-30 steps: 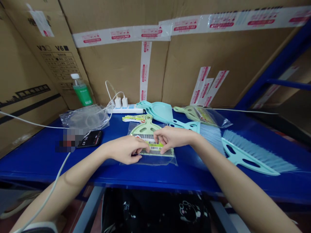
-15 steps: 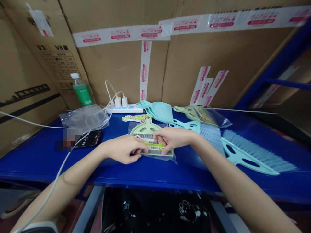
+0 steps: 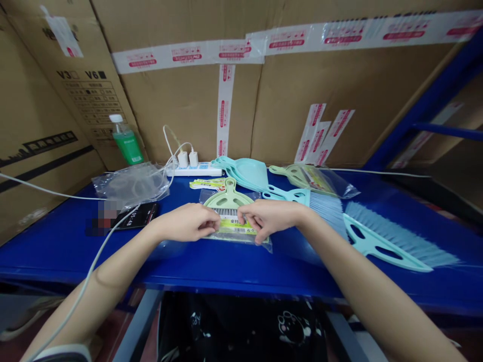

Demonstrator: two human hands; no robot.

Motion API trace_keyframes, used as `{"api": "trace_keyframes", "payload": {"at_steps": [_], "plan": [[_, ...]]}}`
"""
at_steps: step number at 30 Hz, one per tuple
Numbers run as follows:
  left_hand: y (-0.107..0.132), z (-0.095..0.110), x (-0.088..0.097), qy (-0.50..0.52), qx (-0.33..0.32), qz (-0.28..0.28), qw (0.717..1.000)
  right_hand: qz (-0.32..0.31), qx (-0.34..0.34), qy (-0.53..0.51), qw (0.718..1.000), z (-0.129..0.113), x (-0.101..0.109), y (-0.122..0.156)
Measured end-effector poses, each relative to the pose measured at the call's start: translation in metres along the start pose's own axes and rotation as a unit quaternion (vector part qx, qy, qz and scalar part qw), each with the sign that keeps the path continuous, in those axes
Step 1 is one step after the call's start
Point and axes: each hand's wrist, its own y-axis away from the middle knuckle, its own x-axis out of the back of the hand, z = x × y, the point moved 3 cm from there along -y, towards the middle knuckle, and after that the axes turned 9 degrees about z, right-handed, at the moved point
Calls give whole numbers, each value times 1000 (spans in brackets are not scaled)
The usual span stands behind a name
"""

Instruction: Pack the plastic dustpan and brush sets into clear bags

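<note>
A light green dustpan (image 3: 225, 201) with a grey-bristled brush lies in a clear plastic bag (image 3: 230, 235) on the blue table, handle pointing away from me. A white and yellow-green label (image 3: 236, 223) crosses its bristles. At the bag's left side, my left hand (image 3: 188, 221) is closed, finger and thumb tips together on the plastic. My right hand (image 3: 269, 217) is over the right side, fingers curled inward and thumb low at the bag's edge; its grip on the plastic is partly hidden.
Teal dustpans (image 3: 251, 171) lie stacked behind. To the right are two teal brushes (image 3: 392, 254) and another bagged green set (image 3: 302, 177). Loose labels (image 3: 206, 184), a power strip (image 3: 207, 169), a phone (image 3: 141, 217), plastic bags (image 3: 132, 183) and a green bottle (image 3: 128, 145) sit left. Cardboard (image 3: 181, 100) stands behind.
My left hand has moved slightly left and away from me, from over the label to the bag's left side. My right hand has shifted a little right and down.
</note>
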Motion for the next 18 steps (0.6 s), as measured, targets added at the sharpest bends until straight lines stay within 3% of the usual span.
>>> {"api": "trace_keyframes", "payload": {"at_steps": [18], "plan": [[-2, -1, -5, -63, 47, -33, 996, -20, 17, -52, 998, -3, 1, 7]]}}
